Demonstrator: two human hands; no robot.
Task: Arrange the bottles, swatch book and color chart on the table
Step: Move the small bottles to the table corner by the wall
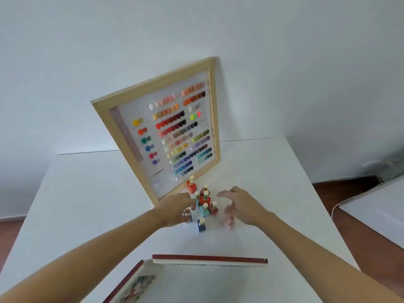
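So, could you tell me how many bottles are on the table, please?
9: an orange bottle by the color chart, six clustered between the hands, one beneath the left hand, a blurred pink bottle beneath the right hand. More may be hidden.

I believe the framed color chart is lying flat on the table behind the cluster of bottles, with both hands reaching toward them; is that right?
Not quite. In the head view the framed color chart stands propped up at a tilt, not flat. The rest holds: it is behind the cluster of bottles on the table, with the left hand and right hand reaching toward them.
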